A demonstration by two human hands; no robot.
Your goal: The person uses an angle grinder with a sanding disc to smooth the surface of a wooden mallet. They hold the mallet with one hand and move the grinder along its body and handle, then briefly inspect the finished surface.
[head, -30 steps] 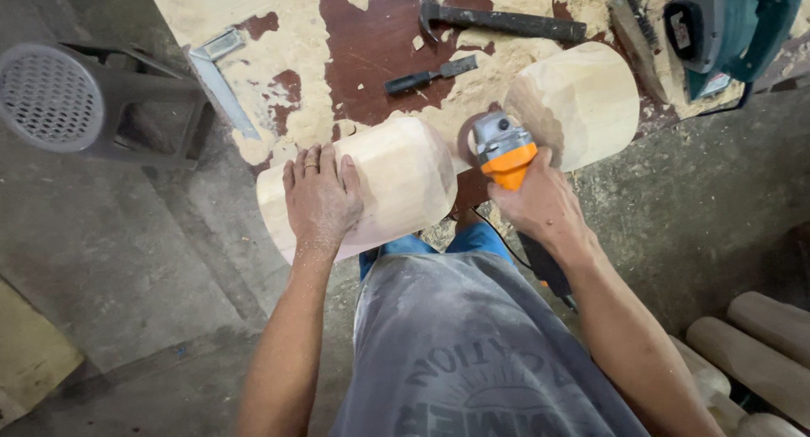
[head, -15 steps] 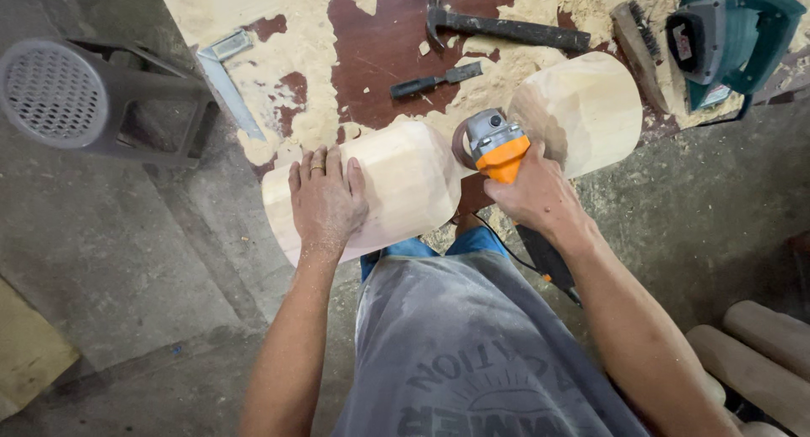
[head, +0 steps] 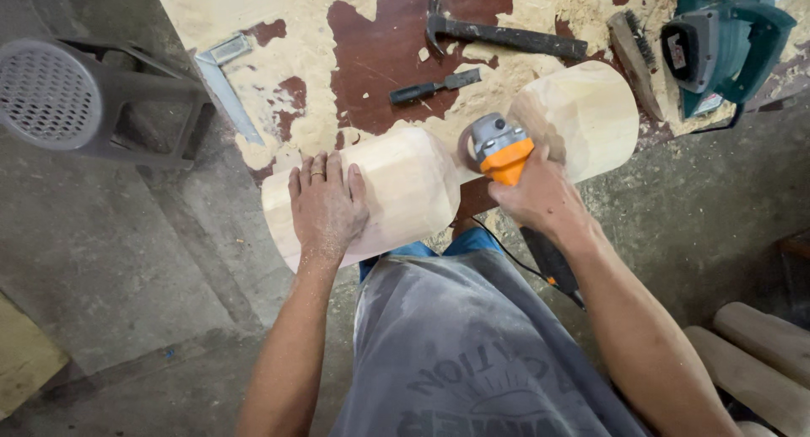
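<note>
One grinder (head: pixel 499 150) in closed right hand (head: pixel 540 196); left hand (head: pixel 325 205) flat on one log (head: pixel 396 192).

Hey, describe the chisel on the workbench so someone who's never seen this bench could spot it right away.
Start at the sawdust-covered workbench and find its bare dark red-brown patch. The chisel lies there, just beyond the pale carved wooden piece under the left hand. It is short, with a black handle and flat grey blade, much smaller than the long hammer above it.
</note>
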